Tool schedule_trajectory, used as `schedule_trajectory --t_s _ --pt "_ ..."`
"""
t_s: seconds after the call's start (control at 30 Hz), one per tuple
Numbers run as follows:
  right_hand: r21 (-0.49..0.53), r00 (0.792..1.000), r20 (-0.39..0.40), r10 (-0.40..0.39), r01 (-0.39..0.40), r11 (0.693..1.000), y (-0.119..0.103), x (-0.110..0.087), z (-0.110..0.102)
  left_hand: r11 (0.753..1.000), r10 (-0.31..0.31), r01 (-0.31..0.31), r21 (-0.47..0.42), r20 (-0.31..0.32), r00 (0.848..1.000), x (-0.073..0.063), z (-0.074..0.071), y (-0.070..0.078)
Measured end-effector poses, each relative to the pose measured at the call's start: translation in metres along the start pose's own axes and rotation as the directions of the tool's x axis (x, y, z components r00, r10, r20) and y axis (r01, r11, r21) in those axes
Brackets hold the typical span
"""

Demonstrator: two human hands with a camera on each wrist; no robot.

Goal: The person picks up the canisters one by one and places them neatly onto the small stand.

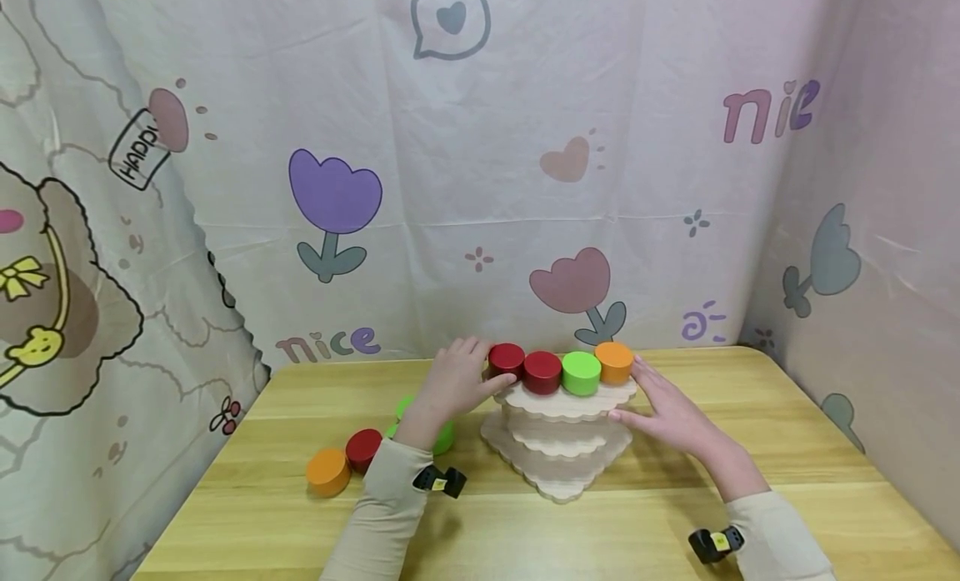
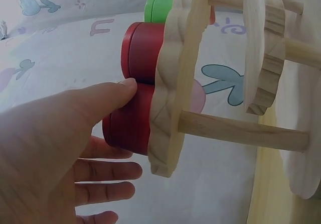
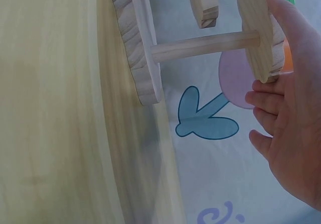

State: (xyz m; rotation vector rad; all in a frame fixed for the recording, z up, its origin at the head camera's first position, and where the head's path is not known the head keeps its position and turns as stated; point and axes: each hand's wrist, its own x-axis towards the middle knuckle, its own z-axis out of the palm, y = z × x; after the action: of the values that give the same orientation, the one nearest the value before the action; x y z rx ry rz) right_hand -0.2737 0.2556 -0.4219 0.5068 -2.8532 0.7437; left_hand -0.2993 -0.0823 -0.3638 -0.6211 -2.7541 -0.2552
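Note:
A tiered wooden stand (image 1: pixel 558 408) with scalloped edges stands on the table, its tiers joined by round dowels. Along its top tier sit a red round block (image 1: pixel 506 361), a second red block (image 1: pixel 542 373), a green block (image 1: pixel 581 373) and an orange block (image 1: pixel 615 362). My left hand (image 1: pixel 453 385) pinches the leftmost red block, thumb across its front and forefinger behind; the other fingers spread loosely in the left wrist view. At the opposite end, my right hand (image 1: pixel 671 414) holds the top tier's corner (image 3: pixel 268 66), thumb along the front edge, fingertips at the tip beside the orange block.
On the wooden table (image 1: pixel 262 514) to the left lie an orange block (image 1: pixel 327 473), a red block (image 1: pixel 363 449) and green blocks (image 1: pixel 444 438), partly hidden behind my left forearm. A printed cloth (image 1: pixel 465 189) hangs behind the table and along both sides.

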Motion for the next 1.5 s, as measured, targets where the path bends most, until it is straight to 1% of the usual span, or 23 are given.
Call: schedule_trajectory --t_s 0.1,0.2,0.33,0.53,0.63,0.73,0.87,0.97,1.03,1.1,1.2,1.3,1.33,1.37,1.47,1.5 --pt "0.003 1.000 0.001 0.006 -0.006 1.000 0.000 0.000 0.000 1.000 -0.012 0.012 -0.011 0.001 1.000 -0.001 -0.005 0.000" --pt "0.004 1.000 0.002 0.010 -0.010 1.000 0.001 0.000 0.000 0.999 -0.028 0.028 -0.025 -0.011 1.000 -0.003 -0.012 -0.001" --pt "0.007 1.000 0.003 0.013 -0.013 1.000 0.002 -0.001 0.000 0.999 -0.027 0.026 -0.032 -0.047 0.999 -0.008 -0.024 -0.002" --pt "0.019 1.000 0.004 0.004 -0.004 1.000 0.004 0.000 0.004 1.000 0.006 -0.009 -0.023 -0.126 0.992 -0.019 -0.042 -0.004" --pt "0.023 1.000 0.003 -0.002 0.002 1.000 0.003 0.001 0.004 0.998 0.054 -0.057 -0.014 -0.189 0.981 -0.027 -0.048 -0.008" --pt "0.019 1.000 0.000 -0.005 0.005 1.000 0.002 0.002 0.004 0.993 0.115 -0.118 0.004 -0.260 0.959 -0.036 -0.052 -0.012" --pt "0.007 1.000 0.000 -0.005 0.005 1.000 0.001 0.003 0.002 0.979 0.203 -0.185 0.086 -0.334 0.920 -0.049 -0.055 -0.021" --pt "0.004 1.000 0.003 -0.002 0.002 1.000 0.000 0.003 0.001 0.959 0.280 -0.240 0.152 -0.367 0.887 -0.059 -0.055 -0.027" --pt "0.003 1.000 0.005 0.000 0.000 1.000 0.000 0.003 0.001 0.942 0.331 -0.280 0.185 -0.387 0.860 -0.067 -0.054 -0.031" --pt "0.004 1.000 0.005 0.001 -0.001 1.000 -0.001 0.003 0.001 0.927 0.372 -0.315 0.202 -0.405 0.836 -0.075 -0.052 -0.034" --pt "0.006 1.000 0.003 -0.001 0.001 1.000 -0.001 0.003 0.002 0.910 0.414 -0.352 0.220 -0.423 0.806 -0.085 -0.049 -0.040" --pt "0.009 1.000 0.001 0.000 0.000 1.000 -0.001 0.003 0.002 0.897 0.443 -0.377 0.233 -0.433 0.785 -0.095 -0.044 -0.046" --pt "0.009 1.000 0.001 0.000 0.000 1.000 -0.001 0.003 0.002 0.893 0.449 -0.382 0.238 -0.433 0.781 -0.099 -0.042 -0.048" --pt "0.008 1.000 0.002 0.003 -0.003 1.000 -0.001 0.003 0.002 0.888 0.459 -0.390 0.242 -0.436 0.774 -0.102 -0.040 -0.051" --pt "0.010 1.000 0.004 0.010 -0.010 1.000 -0.001 0.002 0.002 0.880 0.474 -0.398 0.258 -0.432 0.767 -0.113 -0.033 -0.059" --pt "0.011 1.000 0.004 0.012 -0.012 1.000 -0.001 0.001 0.002 0.880 0.473 -0.396 0.261 -0.427 0.771 -0.116 -0.031 -0.062"
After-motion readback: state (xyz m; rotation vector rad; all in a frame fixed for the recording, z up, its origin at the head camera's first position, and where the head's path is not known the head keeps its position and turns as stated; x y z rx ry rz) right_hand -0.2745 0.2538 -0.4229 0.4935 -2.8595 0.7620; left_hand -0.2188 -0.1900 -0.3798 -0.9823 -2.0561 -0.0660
